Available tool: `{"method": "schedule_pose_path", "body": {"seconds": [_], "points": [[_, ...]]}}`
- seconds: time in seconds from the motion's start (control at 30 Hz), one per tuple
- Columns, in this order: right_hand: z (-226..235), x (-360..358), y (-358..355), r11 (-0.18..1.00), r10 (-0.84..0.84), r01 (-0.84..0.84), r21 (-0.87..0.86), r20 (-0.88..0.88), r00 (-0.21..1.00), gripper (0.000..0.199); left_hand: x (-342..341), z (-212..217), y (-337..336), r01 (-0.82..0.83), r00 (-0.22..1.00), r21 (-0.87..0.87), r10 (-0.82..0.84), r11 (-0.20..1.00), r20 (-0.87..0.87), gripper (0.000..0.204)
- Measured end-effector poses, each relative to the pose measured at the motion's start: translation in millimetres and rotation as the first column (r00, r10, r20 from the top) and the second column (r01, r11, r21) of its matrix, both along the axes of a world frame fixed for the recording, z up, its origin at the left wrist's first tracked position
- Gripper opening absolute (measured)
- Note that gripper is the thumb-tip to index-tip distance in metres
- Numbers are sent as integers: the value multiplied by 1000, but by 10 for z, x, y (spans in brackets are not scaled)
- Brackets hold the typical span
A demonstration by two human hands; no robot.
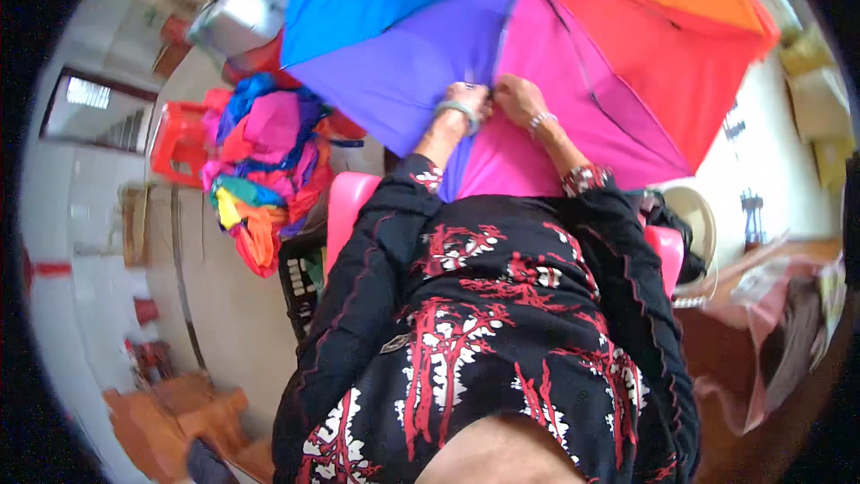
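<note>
A rainbow-coloured umbrella [551,58] is spread open in front of me, its dark ribs facing up toward me. Both hands meet at the seam between the purple and pink panels, along one rib. My left hand [468,106], wearing a pale bangle, is closed on the purple side of that seam. Right beside it, my right hand [521,102], with a beaded bracelet, pinches the pink side. Slight blur and the curled fingers hide the exact spot they grip. The lower edge of the canopy reaches my lap.
To the left, a heap of bright folded fabric [273,139] lies by a red plastic stool [177,145]. A white box [240,16] stands behind it. Near my pink chair [348,202] are a dark crate [300,273] and, at right, a beige basin [697,220] and pinkish plastic sheeting [761,327].
</note>
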State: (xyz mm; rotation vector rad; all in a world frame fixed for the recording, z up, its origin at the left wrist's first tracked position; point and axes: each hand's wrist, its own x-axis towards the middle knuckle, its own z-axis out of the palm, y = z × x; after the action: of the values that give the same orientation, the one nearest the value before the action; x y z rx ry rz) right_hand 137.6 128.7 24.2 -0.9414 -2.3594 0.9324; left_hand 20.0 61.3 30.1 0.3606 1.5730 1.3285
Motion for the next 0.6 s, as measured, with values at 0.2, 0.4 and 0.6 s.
{"method": "schedule_pose_path", "body": {"seconds": [0.2, 0.4, 0.6], "points": [[-9, 35, -11, 999, 27, -27, 38, 10, 1000, 17, -32, -329, 155, 220, 546, -341, -405, 914, -734, 20], [68, 4, -68, 981, 99, -106, 161, 47, 994, 14, 169, -61, 62, -202, 643, -335, -134, 920, -754, 26], [-9, 25, 10, 957, 162, -181, 228, 102, 982, 10, 139, -108, 40, -74, 628, -252, -151, 965, -763, 27]]}}
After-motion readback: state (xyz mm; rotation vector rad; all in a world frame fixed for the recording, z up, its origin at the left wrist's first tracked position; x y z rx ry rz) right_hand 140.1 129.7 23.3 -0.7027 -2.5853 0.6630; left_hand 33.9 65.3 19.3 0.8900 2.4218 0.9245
